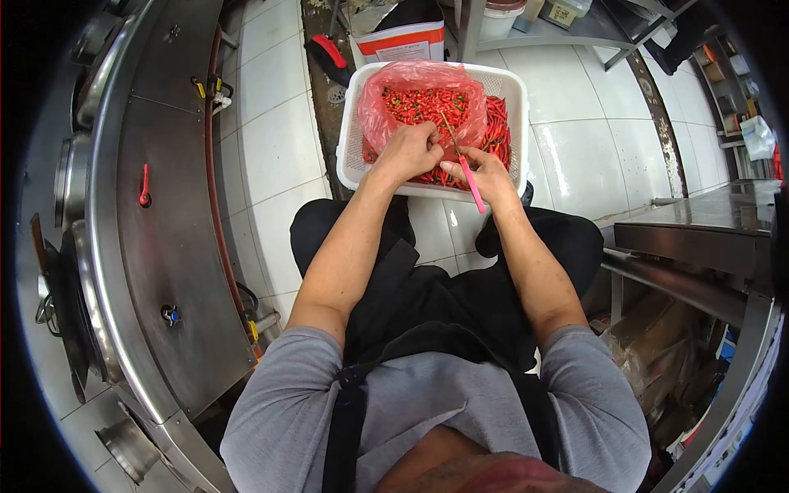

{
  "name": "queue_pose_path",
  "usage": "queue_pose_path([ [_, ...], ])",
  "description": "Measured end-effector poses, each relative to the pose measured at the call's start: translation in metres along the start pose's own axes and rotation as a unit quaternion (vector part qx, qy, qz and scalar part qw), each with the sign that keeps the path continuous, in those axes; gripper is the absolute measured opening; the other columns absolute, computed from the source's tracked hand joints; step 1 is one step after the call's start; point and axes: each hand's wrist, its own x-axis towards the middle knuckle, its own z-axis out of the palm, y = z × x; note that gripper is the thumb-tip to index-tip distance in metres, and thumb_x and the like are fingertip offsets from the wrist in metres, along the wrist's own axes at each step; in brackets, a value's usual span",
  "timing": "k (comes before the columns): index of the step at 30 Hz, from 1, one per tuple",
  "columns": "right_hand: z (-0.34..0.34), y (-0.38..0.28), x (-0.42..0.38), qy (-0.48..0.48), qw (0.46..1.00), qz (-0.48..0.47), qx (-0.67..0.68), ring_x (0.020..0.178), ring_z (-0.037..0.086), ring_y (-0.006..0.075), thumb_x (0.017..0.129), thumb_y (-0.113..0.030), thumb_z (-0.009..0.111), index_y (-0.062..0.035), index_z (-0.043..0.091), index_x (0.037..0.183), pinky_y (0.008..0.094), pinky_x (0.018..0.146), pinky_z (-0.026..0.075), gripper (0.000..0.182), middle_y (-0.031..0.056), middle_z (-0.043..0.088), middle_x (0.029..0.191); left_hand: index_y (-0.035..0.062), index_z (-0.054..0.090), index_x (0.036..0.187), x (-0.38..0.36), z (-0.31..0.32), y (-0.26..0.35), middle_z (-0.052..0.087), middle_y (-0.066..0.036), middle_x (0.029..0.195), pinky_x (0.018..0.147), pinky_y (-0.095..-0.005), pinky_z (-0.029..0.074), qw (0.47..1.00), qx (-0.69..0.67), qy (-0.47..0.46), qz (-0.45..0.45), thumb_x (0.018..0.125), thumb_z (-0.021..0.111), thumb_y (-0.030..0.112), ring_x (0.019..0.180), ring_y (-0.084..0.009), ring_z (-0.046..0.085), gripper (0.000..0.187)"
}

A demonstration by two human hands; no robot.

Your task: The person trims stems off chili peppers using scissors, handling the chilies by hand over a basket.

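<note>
A white plastic basket [348, 156] sits on the floor between my knees, holding many small red chillies [499, 123]. Inside it, a pink translucent plastic bag [376, 94] lies opened out, with more chillies [411, 103] in it. My right hand [486, 174] is closed around a slim pink-handled knife [471, 184], whose thin blade points away over the bag. My left hand [404, 154] hovers at the bag's near edge, fingers curled together. What its fingertips pinch, if anything, is hidden.
A steel cooking counter [164, 238] with a red lever runs along the left. Beyond the basket stand an orange-and-white bag [403, 41] and a red-and-black object [329, 53]. Steel shelving [567, 33] is at the back, and a steel table [690, 230] stands at right.
</note>
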Motion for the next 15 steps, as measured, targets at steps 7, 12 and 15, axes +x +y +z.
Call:
queue_pose_path([
  [7,-0.002,0.000,0.011,-0.053,0.995,0.077,0.020,0.050,0.056,0.0119,0.074,-0.041,0.081,0.0017,0.066,0.089,0.0275,0.047,0.045,0.048,0.0057,0.061,0.063,0.0010,0.064,0.086,0.003,0.004,-0.018,0.066,-0.018,0.076,0.069,-0.0397,0.051,1.000,0.000,0.010,-0.015,0.076,0.064,0.014,0.073,-0.0312,0.067,0.016],
  [12,0.006,0.002,0.008,-0.040,0.994,0.100,0.035,0.044,0.051,0.0104,0.080,-0.035,0.078,-0.0011,0.063,0.082,0.0255,0.040,0.040,0.037,0.0020,0.055,0.058,0.0017,0.065,0.087,0.007,0.005,-0.031,0.068,-0.018,0.080,0.071,-0.0411,0.051,0.995,0.030,0.056,-0.078,0.079,0.063,0.014,0.077,-0.0332,0.067,0.015],
  [15,0.009,0.004,0.006,-0.036,0.993,0.076,0.085,0.043,0.052,0.0108,0.080,-0.037,0.078,-0.0005,0.062,0.084,0.0254,0.039,0.040,0.039,0.0033,0.057,0.058,0.0025,0.066,0.087,0.009,0.006,-0.033,0.068,-0.017,0.080,0.072,-0.0415,0.051,0.993,0.032,0.081,-0.081,0.080,0.063,0.014,0.078,-0.0339,0.067,0.014],
])
